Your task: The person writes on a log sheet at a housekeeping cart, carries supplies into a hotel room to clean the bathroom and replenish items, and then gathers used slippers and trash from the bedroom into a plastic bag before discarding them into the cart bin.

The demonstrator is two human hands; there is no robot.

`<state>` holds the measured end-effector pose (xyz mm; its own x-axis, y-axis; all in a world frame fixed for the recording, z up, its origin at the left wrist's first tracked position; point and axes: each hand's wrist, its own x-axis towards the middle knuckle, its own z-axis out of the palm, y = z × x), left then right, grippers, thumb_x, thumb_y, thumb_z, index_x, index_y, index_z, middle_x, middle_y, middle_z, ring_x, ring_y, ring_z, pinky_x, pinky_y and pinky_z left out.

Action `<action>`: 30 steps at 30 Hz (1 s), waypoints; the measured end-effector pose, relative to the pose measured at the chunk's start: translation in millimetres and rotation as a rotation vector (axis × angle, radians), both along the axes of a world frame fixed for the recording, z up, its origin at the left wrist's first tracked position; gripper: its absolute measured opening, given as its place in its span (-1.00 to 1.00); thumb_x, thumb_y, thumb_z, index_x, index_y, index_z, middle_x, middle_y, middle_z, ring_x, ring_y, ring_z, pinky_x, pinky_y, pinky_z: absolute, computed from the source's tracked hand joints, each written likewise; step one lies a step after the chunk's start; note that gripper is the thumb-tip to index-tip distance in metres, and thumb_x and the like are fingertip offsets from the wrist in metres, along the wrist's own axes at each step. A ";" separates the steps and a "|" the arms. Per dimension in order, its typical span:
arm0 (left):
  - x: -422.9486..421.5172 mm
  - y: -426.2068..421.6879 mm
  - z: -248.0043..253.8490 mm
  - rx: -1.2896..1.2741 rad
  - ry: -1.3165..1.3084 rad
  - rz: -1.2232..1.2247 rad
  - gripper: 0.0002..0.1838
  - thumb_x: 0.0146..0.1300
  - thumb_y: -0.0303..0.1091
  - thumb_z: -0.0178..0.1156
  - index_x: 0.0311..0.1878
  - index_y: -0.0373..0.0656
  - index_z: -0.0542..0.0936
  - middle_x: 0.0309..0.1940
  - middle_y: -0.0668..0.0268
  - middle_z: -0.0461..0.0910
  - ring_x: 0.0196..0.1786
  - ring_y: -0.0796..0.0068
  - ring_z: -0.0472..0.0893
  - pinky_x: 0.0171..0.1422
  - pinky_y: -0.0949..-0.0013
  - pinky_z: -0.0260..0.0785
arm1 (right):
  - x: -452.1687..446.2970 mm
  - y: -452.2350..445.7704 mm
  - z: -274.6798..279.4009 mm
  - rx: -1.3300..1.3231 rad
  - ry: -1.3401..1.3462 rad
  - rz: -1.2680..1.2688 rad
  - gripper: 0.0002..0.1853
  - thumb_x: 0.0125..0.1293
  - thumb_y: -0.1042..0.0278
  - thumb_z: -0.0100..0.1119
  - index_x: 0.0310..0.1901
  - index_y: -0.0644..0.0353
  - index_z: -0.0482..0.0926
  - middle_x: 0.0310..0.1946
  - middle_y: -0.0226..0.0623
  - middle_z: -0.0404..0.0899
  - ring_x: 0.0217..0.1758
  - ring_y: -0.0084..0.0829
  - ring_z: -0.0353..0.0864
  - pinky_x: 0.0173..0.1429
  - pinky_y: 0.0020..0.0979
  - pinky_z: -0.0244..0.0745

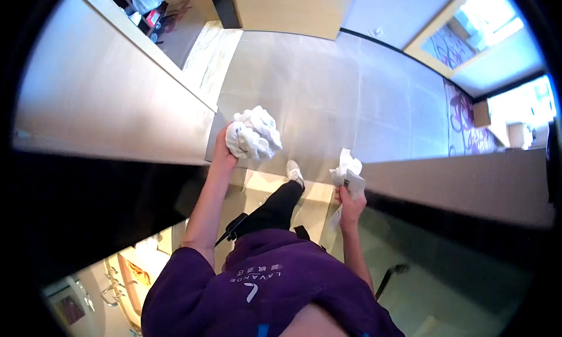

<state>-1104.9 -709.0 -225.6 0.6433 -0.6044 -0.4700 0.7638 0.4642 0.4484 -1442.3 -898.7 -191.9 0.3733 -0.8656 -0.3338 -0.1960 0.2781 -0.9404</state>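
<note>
My left hand [225, 150] is closed around a bunched white towel [254, 133], held out ahead of my body above the tiled floor. On the other side, my right hand [351, 208] grips some crumpled white paper [348, 164]. A greyish-white piece with a small dark mark sticks up from that bundle, and a pale strip hangs below the fingers. Most of the fingers of my left hand are hidden behind the towel. The two hands are well apart, with one white shoe [294, 171] showing between them.
I am in a doorway between a wooden panel [111, 85] and a grey-brown wall edge [462, 185]. Grey floor tiles [316, 85] lie ahead, with a framed mirror [468, 33] at right. Behind me are a glass panel [433, 267] and a metal tap [111, 287].
</note>
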 end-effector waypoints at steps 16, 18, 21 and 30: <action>82.6 -70.9 1.6 -0.030 -0.148 0.348 -0.59 0.41 -0.19 0.11 0.19 -0.25 0.57 0.06 0.19 0.69 0.10 0.35 0.68 0.24 0.26 0.54 | 179.0 -184.2 23.7 -0.097 -0.071 0.330 -0.74 0.35 0.54 0.28 0.05 0.32 0.59 -0.25 -0.26 0.68 -0.33 -0.52 0.63 -0.30 -0.50 0.53; 83.5 -72.8 -14.0 0.021 -0.155 0.418 -0.57 0.40 -0.20 0.12 0.23 -0.24 0.52 0.07 0.14 0.67 0.09 0.28 0.68 0.24 0.18 0.55 | 191.0 -205.5 19.0 -0.060 -0.113 0.352 -0.76 0.35 0.54 0.28 0.03 0.32 0.60 -0.27 -0.29 0.68 -0.37 -0.53 0.61 -0.34 -0.51 0.50; 79.3 -64.5 -29.1 0.072 -0.290 0.409 -0.65 0.39 -0.24 0.12 0.12 -0.25 0.58 -0.03 0.20 0.70 0.02 0.37 0.69 0.16 0.25 0.55 | 204.9 -237.0 0.1 -0.110 -0.155 0.473 -0.75 0.35 0.54 0.29 0.04 0.32 0.59 -0.31 -0.31 0.67 -0.43 -0.56 0.57 -0.37 -0.53 0.44; 31.3 -57.3 -71.8 0.024 -0.421 0.697 -0.57 0.50 -0.16 -0.03 0.21 -0.27 0.53 0.07 0.13 0.66 0.09 0.27 0.68 0.27 0.17 0.52 | 307.2 -265.5 -46.4 -0.106 -0.347 0.803 -0.71 0.35 0.58 0.23 0.10 0.34 0.56 -0.31 -0.27 0.67 -0.38 -0.55 0.59 -0.29 -0.51 0.52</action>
